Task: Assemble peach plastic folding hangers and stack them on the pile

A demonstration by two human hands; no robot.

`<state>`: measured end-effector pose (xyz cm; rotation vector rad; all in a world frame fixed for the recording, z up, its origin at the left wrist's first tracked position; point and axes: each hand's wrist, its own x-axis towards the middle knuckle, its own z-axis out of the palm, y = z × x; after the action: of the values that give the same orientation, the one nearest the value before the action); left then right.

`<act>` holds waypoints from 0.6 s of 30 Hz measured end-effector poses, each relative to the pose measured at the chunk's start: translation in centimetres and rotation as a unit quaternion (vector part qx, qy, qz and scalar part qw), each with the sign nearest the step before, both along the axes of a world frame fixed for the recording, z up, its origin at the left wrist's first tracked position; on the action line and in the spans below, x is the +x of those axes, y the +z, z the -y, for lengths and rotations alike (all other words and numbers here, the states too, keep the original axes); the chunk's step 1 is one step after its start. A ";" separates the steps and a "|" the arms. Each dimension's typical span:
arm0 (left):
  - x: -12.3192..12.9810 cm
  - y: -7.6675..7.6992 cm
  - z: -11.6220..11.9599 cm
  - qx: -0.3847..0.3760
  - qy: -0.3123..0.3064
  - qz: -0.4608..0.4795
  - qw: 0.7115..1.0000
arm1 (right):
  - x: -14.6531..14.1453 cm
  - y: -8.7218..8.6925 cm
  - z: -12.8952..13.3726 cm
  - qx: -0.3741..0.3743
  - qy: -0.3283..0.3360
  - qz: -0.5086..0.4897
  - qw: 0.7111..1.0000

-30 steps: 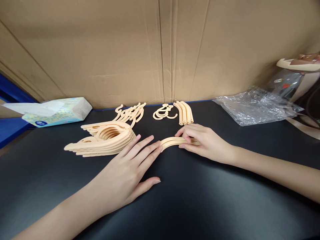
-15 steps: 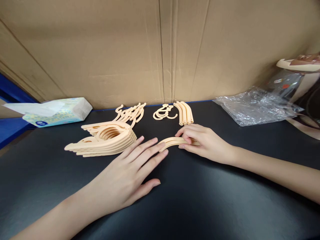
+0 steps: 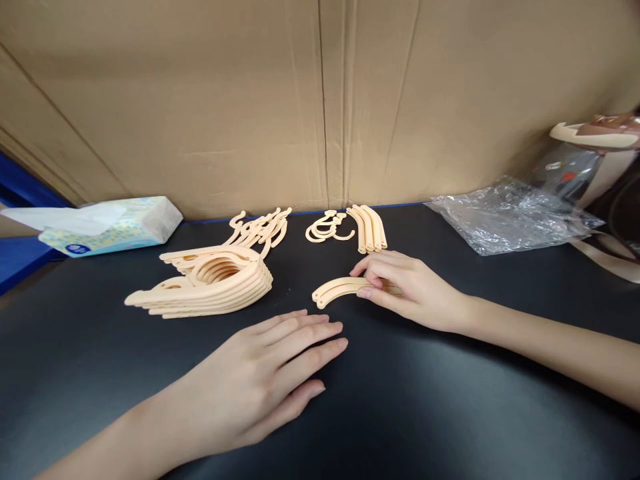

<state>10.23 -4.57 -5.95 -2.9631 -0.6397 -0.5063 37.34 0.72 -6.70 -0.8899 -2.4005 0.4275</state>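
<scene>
My right hand (image 3: 400, 287) has its thumb and fingers closed on a pair of cream curved hanger arms (image 3: 336, 289) lying side by side, their left ends sticking out with small holes. Part of them is hidden under the fingers. My left hand (image 3: 270, 373) is open, palm down with fingers stretched out, holding nothing just in front of those left ends. A stack of cream hanger parts (image 3: 235, 287) with rounded openings lies beyond it to the left. Past my right hand are several more curved hanger arms (image 3: 367, 229) in a row, beside a few loose hanger hooks (image 3: 325, 227).
Behind the stack lies a loose pile of slender hooked cream parts (image 3: 260, 230). A tissue pack (image 3: 113, 225) stands at the left, and a clear plastic bag (image 3: 510, 217) at the right. Cardboard (image 3: 240, 107) walls off the back of the black table (image 3: 425, 407).
My left hand has drawn back toward me, off the left ends of the curved hanger arms. My right hand keeps its hold in nearly the same place.
</scene>
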 end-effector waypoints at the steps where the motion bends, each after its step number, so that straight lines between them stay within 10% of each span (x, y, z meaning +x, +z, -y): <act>1: 0.0 0.0 -0.1 -0.005 -0.001 0.001 1.000 | 0.0 0.0 0.0 0.001 -0.002 -0.002 1.000; 11: 0.4 1.2 -0.1 -0.003 -0.008 -0.005 1.000 | -0.2 2.2 -0.9 0.074 -0.020 0.010 0.997; 18: 0.1 1.0 0.0 -0.041 -0.012 -0.018 0.999 | -2.6 3.9 -6.1 0.228 0.013 0.120 0.966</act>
<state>10.35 -4.56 -4.91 -3.0536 -0.6370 -0.4369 34.71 6.81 -2.82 -0.7313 -2.5722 -0.2363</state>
